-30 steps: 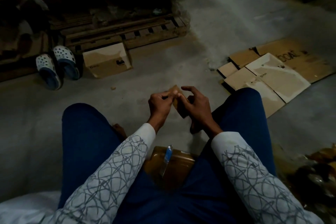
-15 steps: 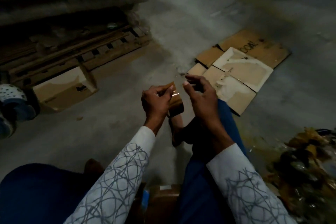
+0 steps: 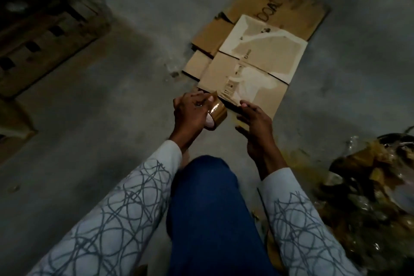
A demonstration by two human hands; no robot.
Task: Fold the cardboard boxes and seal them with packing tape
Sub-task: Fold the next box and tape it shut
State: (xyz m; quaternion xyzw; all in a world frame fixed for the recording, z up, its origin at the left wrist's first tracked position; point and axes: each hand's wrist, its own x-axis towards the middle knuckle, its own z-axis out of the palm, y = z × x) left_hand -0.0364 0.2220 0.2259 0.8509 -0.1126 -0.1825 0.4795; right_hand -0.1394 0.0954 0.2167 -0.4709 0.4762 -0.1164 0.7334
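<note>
Large dark letters were seen on the far flattened cardboard sheet (image 3: 298, 13), set at a slant and turned away from the camera. They were read as roughly "DOAL", though the first and last letters could not be made certain. On the nearer, pale-faced flattened box (image 3: 275, 56), a small dark printed mark (image 3: 246, 57) was noted close to the fold, too small and blurred to be read. A band of fine parallel stripes (image 3: 227, 93), like a barcode, was seen towards its near corner; no digits could be made out.
</note>
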